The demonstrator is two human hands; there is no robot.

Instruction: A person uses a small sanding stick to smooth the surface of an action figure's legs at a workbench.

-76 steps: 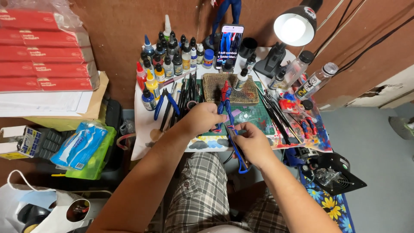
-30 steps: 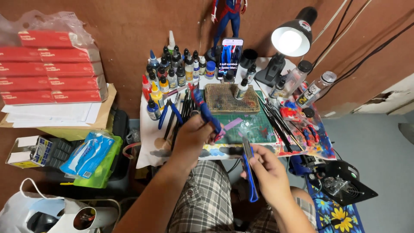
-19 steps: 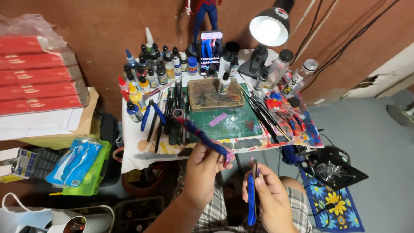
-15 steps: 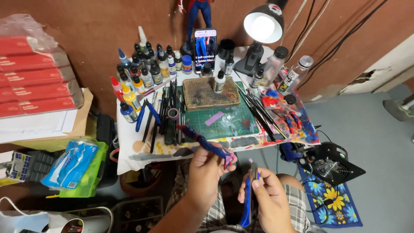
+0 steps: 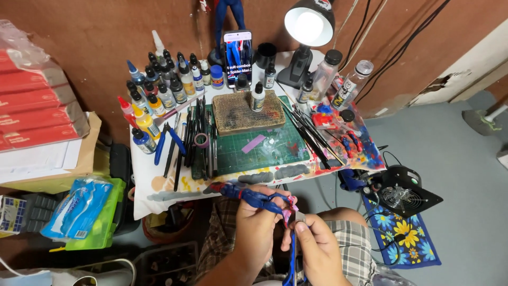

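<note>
The left hand [image 5: 256,225] is closed around a blue and red figure part [image 5: 248,196] over the lap, just below the table [image 5: 159,185] edge. Touching it, the right hand [image 5: 317,249] grips blue-handled nippers [image 5: 292,259]; hold the part steady and keep the tips square on the pink end.

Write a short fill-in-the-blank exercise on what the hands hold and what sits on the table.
1. The left hand holds a ____ and red figure.
2. The right hand grips a tool with ____ handles.
3. The lamp at the table's far edge is switched ____.
4. A white bottle stands on the brown ____.

Missing words: blue; blue; on; pad
</note>
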